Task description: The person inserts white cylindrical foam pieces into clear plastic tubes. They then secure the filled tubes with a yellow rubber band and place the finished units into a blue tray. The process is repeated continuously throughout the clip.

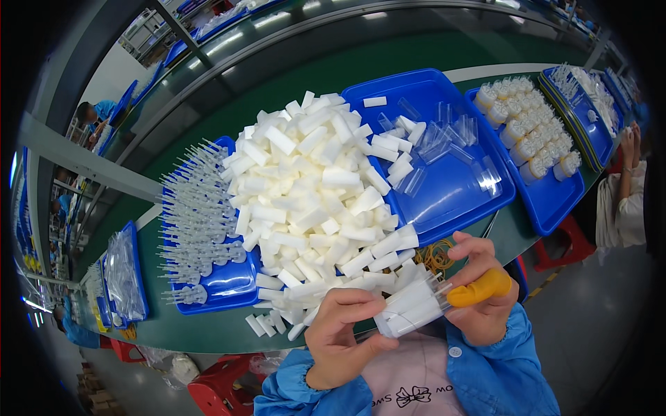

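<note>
Just in front of my chest, a bundle of clear plastic tubes with white foam pieces inside (414, 305) is held between both hands. My left hand (347, 336) closes on its lower left end with thumb and fingers. Around the upper right end, my right hand (482, 295) grips it, a yellow finger cot (485, 286) covering one finger. Clear thin tips stick out at that end, partly hidden by the right fingers. Right beyond the bundle rises a large heap of white foam cylinders (305, 187).
A blue tray (444, 208) holds loose clear tubes and some foam. Further right, another blue tray (555, 208) carries banded bundles. At left, a blue tray (232, 288) is full of spiky clear plastic parts. Yellow rubber bands (436, 258) lie by my right hand. Another person (621, 201) sits at far right.
</note>
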A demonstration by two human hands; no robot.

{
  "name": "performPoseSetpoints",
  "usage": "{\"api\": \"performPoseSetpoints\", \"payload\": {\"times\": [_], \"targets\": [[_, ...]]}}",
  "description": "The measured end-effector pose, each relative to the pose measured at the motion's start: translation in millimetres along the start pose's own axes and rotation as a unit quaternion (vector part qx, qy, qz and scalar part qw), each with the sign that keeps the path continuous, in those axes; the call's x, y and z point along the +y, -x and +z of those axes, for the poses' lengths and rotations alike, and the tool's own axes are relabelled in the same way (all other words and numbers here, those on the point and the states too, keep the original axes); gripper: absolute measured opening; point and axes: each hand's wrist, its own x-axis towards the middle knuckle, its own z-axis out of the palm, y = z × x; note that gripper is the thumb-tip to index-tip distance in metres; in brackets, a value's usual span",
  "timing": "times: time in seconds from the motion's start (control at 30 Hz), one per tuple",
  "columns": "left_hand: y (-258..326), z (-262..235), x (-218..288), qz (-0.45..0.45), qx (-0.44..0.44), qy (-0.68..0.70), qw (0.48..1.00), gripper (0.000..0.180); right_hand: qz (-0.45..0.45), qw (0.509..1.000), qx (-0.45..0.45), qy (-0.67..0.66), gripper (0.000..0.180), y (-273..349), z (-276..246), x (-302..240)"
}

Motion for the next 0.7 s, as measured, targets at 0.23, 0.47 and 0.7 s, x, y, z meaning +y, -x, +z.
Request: {"api": "performPoseSetpoints", "payload": {"times": [0.23, 0.47, 0.7], "targets": [[2.4, 2.4, -0.9, 0.005, 0.014, -0.004, 1.000, 0.047, -0.009, 1.000, -0.006, -0.022, 0.020, 7.1, 3.1, 7.5], [-3.8, -1.2, -8.5, -0.020, 0.035, 0.026, 0.999, 0.044, 0.003, 0.996, -0.083, 0.022, 0.021, -17.0, -8.6, 3.5], [-3.3, -11.1, -7.0, -0.021, 0.054, 0.069, 0.996, 0.043, -0.001, 0.909, 0.057, 0.414, 0.022, -72.4, -76.5, 65.8]]}}
